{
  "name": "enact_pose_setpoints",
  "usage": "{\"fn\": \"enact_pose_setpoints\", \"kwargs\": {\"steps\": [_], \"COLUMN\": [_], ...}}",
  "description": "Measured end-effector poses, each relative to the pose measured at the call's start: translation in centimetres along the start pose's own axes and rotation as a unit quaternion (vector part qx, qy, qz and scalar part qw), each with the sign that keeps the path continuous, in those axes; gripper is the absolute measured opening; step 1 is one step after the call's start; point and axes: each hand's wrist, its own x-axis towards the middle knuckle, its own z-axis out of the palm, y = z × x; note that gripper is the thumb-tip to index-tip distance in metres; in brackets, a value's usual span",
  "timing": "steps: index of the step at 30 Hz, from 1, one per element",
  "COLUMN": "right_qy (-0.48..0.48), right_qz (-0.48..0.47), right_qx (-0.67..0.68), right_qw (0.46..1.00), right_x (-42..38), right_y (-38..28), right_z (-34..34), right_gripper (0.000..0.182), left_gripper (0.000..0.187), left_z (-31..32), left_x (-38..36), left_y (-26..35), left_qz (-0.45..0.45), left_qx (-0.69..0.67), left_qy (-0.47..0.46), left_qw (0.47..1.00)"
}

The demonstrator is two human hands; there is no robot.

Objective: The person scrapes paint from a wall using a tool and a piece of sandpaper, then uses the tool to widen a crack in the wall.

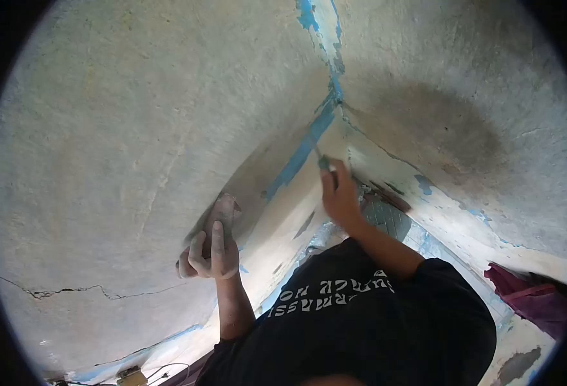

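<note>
My right hand [340, 196] is closed around the dark greenish handle of a small scraper [324, 163]. The scraper's thin tip is over a strip of blue paint [301, 153] below the corner where the wall surfaces meet; whether it touches is too small to tell. Lower left, my left hand [214, 254] is coated in pale dust and rests against the large grey-white wall [103, 167]. Its fingers are bent round a greyish piece, partly hidden, that I cannot make out.
Blue paint remnants [308, 16] run along the upper corner. A crack [68, 290] crosses the lower left wall. Dark red cloth [531, 296] hangs at the right. A small box with cables [131, 376] is at the bottom left. Tiles [386, 222] show behind my right arm.
</note>
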Motion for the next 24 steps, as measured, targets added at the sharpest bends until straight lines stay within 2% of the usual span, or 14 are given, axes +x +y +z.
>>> {"fn": "enact_pose_setpoints", "kwargs": {"steps": [2,3,5,7,11,13,15,17,18,20,21,23,24], "right_qy": [0.026,0.020,0.032,0.014,0.050,0.041,0.045,0.023,0.020,0.010,0.011,0.034,0.055], "right_qz": [0.074,0.104,0.018,0.011,0.052,0.027,-0.086,-0.005,-0.002,0.114,0.113,-0.002,-0.008], "right_qx": [-0.020,-0.039,-0.049,-0.007,-0.058,-0.074,-0.011,-0.031,-0.033,-0.042,-0.041,0.001,-0.006], "right_qw": [0.997,0.994,0.998,1.000,0.996,0.996,0.995,0.999,0.999,0.993,0.993,0.999,0.998], "right_x": [0.9,-1.5,-3.7,-3.5,-0.5,-0.3,-2.5,-1.7,-0.6,1.1,0.1,-1.7,-1.2], "right_y": [-1.0,-0.7,0.2,-0.5,0.1,0.9,0.2,0.2,-0.6,-2.0,-1.5,0.1,0.5], "right_z": [-0.8,-1.5,-0.3,0.0,-0.6,0.5,1.7,0.5,-0.2,-1.2,-0.8,0.8,0.9], "right_gripper": [0.033,0.033,0.031,0.029,0.029,0.031,0.034,0.033,0.033,0.033,0.033,0.030,0.029], "left_gripper": [0.039,0.039,0.039,0.039,0.036,0.035,0.034,0.033,0.033,0.039,0.039,0.035,0.035], "left_z": [-0.4,-2.2,-2.3,-1.4,-0.8,-1.0,-0.4,-0.6,-0.6,-1.0,-1.1,-0.7,-0.5], "left_x": [-0.5,-0.7,0.2,0.1,-0.2,0.0,0.4,0.0,0.1,0.6,0.5,0.2,0.0], "left_y": [0.2,0.7,0.5,0.4,0.2,0.1,0.1,0.2,0.3,0.4,0.4,0.2,0.0], "left_qz": [-0.004,-0.014,0.000,0.001,-0.006,0.001,0.004,-0.004,-0.006,0.013,0.015,-0.005,-0.004], "left_qx": [0.001,-0.010,0.002,-0.001,-0.004,-0.005,-0.007,0.005,0.006,0.003,0.002,-0.006,-0.007], "left_qy": [-0.007,-0.041,-0.053,-0.031,-0.025,-0.024,-0.014,-0.020,-0.023,-0.033,-0.031,-0.017,-0.013], "left_qw": [1.000,0.999,0.999,1.000,1.000,1.000,1.000,1.000,1.000,0.999,0.999,1.000,1.000]}}
